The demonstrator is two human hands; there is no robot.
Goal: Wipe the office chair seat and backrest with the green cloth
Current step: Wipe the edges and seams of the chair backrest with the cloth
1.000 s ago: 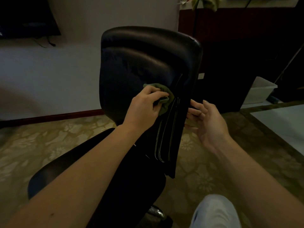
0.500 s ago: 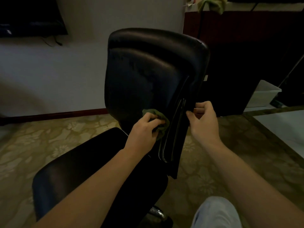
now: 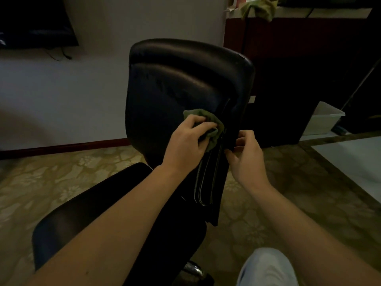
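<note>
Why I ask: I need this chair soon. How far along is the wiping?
Done: no wiped area can be told in this dim view. In hand: the left hand presses the green cloth on the lower backrest, while the right hand grips its side edge. Left: probably its top and the seat, which has no cloth on it.

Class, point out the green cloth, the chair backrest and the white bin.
green cloth (image 3: 218, 131), head view, its bunched right-hand fold.
backrest (image 3: 175, 85), head view, its upper padded face.
white bin (image 3: 317, 126), head view, its front wall.
</note>
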